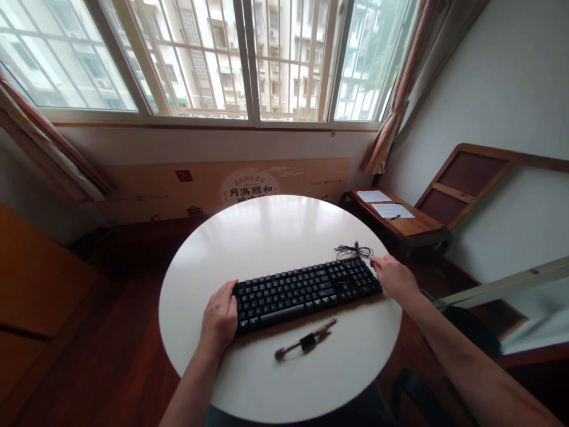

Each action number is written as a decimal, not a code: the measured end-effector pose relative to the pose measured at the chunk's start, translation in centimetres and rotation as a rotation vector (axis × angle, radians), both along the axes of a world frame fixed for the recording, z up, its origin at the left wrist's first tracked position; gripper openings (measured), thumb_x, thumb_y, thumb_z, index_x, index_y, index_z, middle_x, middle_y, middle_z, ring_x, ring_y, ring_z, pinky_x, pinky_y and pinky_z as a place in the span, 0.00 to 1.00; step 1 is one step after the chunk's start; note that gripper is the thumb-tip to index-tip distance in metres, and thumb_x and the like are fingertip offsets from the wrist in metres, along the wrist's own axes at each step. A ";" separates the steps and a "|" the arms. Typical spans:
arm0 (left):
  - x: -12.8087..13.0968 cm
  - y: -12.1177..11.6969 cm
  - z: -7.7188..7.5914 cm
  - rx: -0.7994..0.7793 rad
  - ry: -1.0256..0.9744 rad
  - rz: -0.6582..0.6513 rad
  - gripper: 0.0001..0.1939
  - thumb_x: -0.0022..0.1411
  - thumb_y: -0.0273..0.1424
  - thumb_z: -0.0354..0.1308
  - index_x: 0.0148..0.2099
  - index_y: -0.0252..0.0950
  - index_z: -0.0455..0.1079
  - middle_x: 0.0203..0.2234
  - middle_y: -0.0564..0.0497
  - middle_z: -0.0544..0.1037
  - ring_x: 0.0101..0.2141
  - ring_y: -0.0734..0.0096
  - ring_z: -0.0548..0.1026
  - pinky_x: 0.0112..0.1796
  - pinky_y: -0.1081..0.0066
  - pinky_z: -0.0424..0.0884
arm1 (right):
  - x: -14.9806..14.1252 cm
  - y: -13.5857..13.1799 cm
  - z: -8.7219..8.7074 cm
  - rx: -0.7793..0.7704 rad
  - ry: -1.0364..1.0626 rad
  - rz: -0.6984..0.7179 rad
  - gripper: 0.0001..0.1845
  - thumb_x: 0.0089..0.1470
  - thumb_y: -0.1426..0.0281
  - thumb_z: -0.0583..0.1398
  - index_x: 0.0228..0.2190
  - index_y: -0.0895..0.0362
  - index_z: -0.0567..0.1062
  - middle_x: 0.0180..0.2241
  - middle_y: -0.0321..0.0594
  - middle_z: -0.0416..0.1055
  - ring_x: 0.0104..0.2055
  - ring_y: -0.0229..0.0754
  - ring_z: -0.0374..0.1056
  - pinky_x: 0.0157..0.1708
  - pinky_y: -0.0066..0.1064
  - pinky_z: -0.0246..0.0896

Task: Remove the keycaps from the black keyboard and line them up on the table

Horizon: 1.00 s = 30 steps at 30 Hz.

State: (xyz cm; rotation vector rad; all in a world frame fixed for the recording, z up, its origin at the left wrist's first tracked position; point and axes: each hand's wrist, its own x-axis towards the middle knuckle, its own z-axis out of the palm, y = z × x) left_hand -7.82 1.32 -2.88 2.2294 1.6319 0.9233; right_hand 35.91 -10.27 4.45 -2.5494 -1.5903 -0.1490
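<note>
A black full-size keyboard (306, 292) lies slanted across the white round table (267, 237), its right end farther from me. My left hand (220, 314) is closed around its left end, thumb on top by the edge keys. At the right end my right hand (393, 276) grips the keyboard's edge near the far corner; a small dark spot shows at its fingertips, too small to name. Behind that corner lies a bundled black cable (354, 251). In front of the keyboard rests a thin tool (306, 341) with a black middle and a ridged, brush-like end.
A low wooden bench (418, 222) with papers (393, 211) and a pen (395, 217) stands at the back right. Beyond the table are a printed cardboard panel (200, 178) and a barred window (249, 65). A dark chair arm (415, 391) shows at lower right.
</note>
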 end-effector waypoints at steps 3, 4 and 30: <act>0.0 0.0 0.0 -0.002 -0.019 0.001 0.25 0.65 0.34 0.41 0.58 0.34 0.69 0.56 0.45 0.73 0.56 0.55 0.69 0.60 0.53 0.63 | -7.6 1.7 1.5 0.086 0.033 0.233 0.19 0.68 0.65 0.49 0.53 0.51 0.74 0.41 0.44 0.73 0.35 0.39 0.71 0.34 0.27 0.59; 0.0 0.0 0.0 -0.004 -0.026 0.000 0.26 0.65 0.34 0.41 0.58 0.34 0.70 0.56 0.45 0.73 0.57 0.55 0.69 0.60 0.53 0.63 | -11.1 2.4 1.9 0.087 0.059 0.384 0.19 0.68 0.66 0.49 0.52 0.51 0.74 0.39 0.43 0.73 0.34 0.39 0.70 0.34 0.27 0.60; -0.2 0.2 0.5 0.001 -0.044 -0.023 0.25 0.66 0.35 0.41 0.58 0.33 0.70 0.55 0.43 0.74 0.56 0.57 0.70 0.60 0.54 0.63 | -0.7 -6.1 -0.3 0.164 0.090 0.231 0.17 0.65 0.66 0.53 0.50 0.50 0.76 0.43 0.43 0.75 0.40 0.42 0.73 0.38 0.28 0.64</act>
